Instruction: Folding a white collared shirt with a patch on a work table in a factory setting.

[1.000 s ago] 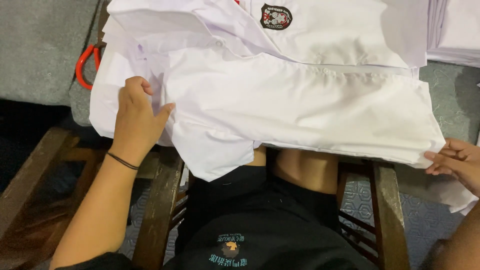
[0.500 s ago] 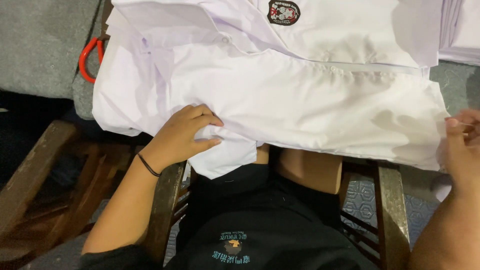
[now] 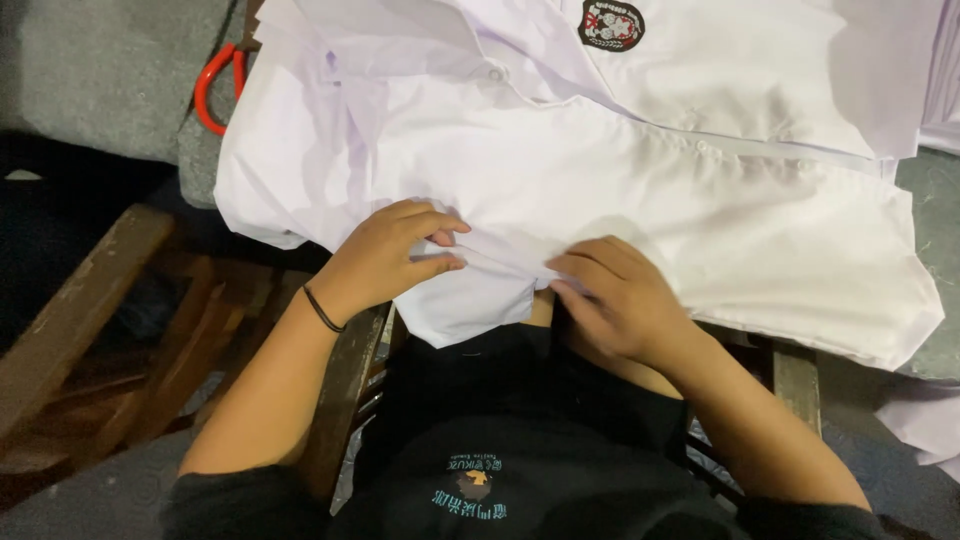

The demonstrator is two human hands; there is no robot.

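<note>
Closest in, both hands are pinching the near hem of a white shirt (image 3: pixel 620 190) right over the lap: left hand (image 3: pixel 390 255) has the fabric between thumb and fingers, right hand (image 3: pixel 615 300) is closed on the fold just beside it. The shirt lies spread flat on the grey surface (image 3: pixel 110 70), its badge (image 3: pixel 611 24) at the far edge. Red-handled scissors (image 3: pixel 215 90) peek out from under its left side.
</note>
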